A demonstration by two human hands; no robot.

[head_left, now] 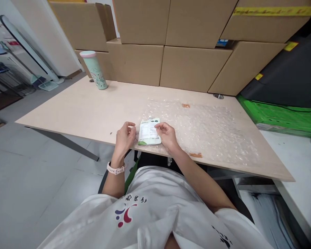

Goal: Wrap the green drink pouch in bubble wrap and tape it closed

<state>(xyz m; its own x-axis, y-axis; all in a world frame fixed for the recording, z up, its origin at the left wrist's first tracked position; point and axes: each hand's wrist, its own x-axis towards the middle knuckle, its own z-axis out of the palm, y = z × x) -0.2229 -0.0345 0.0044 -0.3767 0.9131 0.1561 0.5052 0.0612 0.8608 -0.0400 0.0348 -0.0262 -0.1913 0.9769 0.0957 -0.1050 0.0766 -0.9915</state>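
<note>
A small white pouch [149, 131] with printed text and green corners lies near the table's front edge, on the left end of a clear bubble-wrap sheet [204, 128]. My left hand [124, 136] pinches the pouch's left edge, fingers curled. My right hand [167, 135] grips its right edge with thumb and fingers closed on it. A pale watch band sits on my left wrist.
The light wooden table [75, 107] carries a mint-green tumbler [94, 70] with a pink lid at the back left. Stacked cardboard boxes [160, 62] line the rear. A green crate [282, 116] and a white surface [298, 162] lie to the right. Bits of brown tape stick on the wrap.
</note>
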